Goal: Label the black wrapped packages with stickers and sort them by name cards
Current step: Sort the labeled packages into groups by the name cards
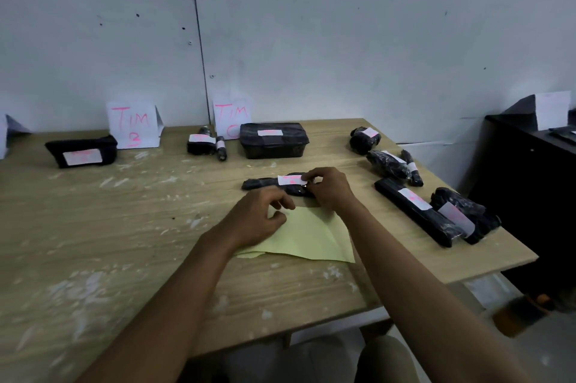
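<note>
A long black package lies flat near the middle of the wooden table, its long axis running from nine o'clock to three o'clock, narrow end toward nine. The right hand pinches a white sticker against its top at the three o'clock end. The left hand rests with loosely curled fingers on a yellow sheet at six o'clock from the package, holding nothing. Two name cards stand at twelve o'clock by the wall, labelled packages before them. More labelled packages lie at three o'clock.
</note>
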